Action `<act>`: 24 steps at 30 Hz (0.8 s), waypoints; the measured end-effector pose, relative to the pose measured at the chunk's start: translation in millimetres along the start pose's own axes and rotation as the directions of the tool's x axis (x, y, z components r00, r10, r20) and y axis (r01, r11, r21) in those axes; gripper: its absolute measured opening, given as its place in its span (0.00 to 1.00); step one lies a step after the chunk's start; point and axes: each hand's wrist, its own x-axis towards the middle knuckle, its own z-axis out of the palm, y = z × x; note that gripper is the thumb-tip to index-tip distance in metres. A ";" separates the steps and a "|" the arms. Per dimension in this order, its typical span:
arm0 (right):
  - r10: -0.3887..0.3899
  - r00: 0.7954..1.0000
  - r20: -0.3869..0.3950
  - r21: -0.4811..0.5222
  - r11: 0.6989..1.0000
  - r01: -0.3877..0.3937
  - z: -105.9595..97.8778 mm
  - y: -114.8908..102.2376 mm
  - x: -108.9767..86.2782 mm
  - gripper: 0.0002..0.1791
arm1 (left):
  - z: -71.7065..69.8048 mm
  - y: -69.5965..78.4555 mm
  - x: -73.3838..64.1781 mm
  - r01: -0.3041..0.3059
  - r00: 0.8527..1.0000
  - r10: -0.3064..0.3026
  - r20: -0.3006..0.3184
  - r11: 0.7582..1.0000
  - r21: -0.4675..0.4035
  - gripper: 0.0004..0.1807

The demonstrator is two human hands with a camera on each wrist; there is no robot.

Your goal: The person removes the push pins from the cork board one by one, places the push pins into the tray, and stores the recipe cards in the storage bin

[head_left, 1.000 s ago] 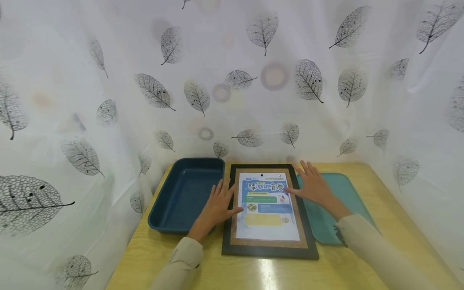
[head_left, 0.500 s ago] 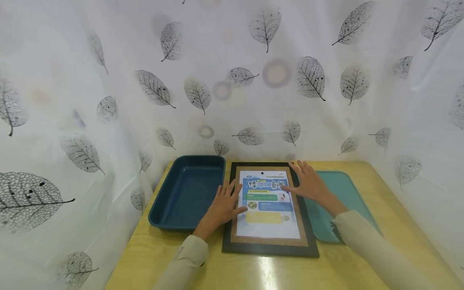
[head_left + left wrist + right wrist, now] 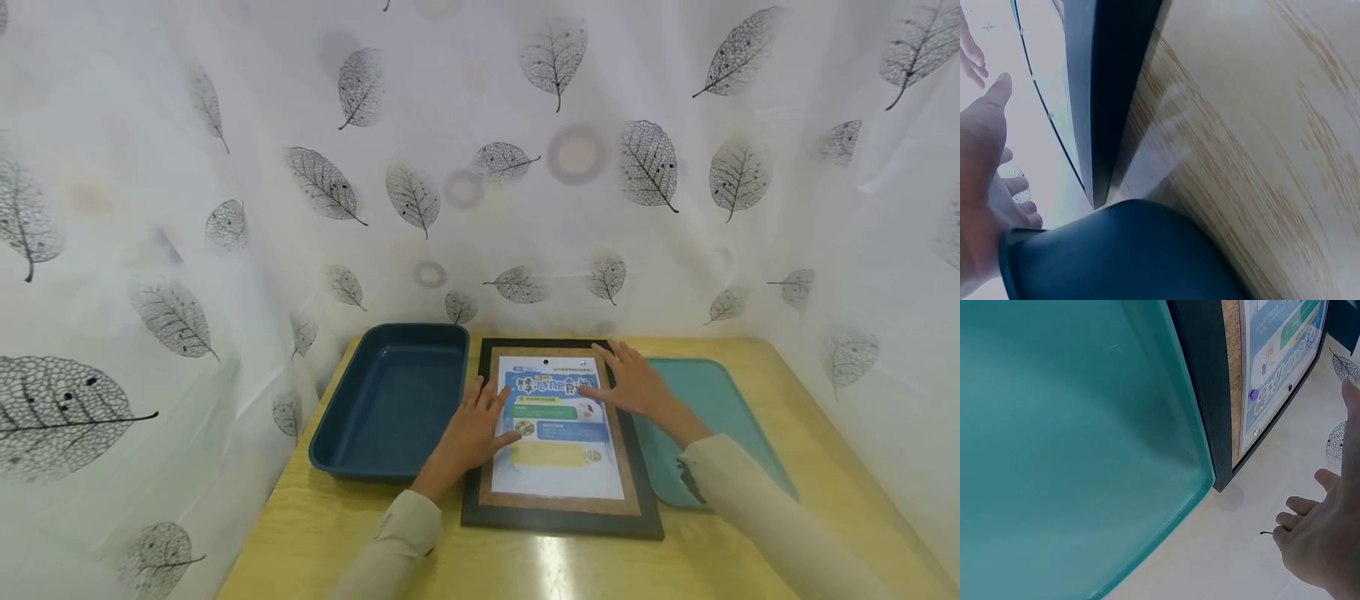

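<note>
A cork board [image 3: 555, 504] with a black frame lies flat between two trays, a printed poster [image 3: 558, 479] fixed on it. Over its left side, my left hand [image 3: 468, 433] has its fingers spread and holds nothing. The left wrist view shows that left hand [image 3: 988, 144] raised beside the black frame [image 3: 1100, 94]. My right hand [image 3: 637, 385] hovers over the upper right corner with its thumb apart from the fingers. In the right wrist view, a purple push pin [image 3: 1254, 394] sits at the poster's edge, near a dark pin [image 3: 1290, 387] and a pale pin [image 3: 1256, 432].
Left of the board stands a deep dark blue tray [image 3: 390, 400]. A shallow teal tray [image 3: 712, 417] lies to the right, close against the frame. All rest on a pale wooden table [image 3: 300, 550]. A white curtain [image 3: 480, 225] with leaf prints hangs behind and at both sides.
My left hand has shifted right, further over the poster. The right hand has drifted slightly left over the board's corner. Board and trays stay in place.
</note>
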 end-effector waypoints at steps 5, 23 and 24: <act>0.010 1.000 0.007 -0.003 1.000 -0.010 -0.5 -5.5 4.4 0.55 | 0.2 7.4 2.1 0.050 0.999 -0.050 0.018 0.999 0.008 0.47; -0.013 1.000 0.018 -0.029 0.999 0.013 15.4 -3.7 16.8 0.51 | 16.3 18.9 8.4 0.131 0.991 -0.123 0.060 0.981 -0.146 0.44; -0.011 1.000 0.018 -0.019 1.000 0.012 16.9 -3.0 16.8 0.51 | 17.0 19.1 8.3 0.131 0.990 -0.122 0.063 0.979 -0.155 0.44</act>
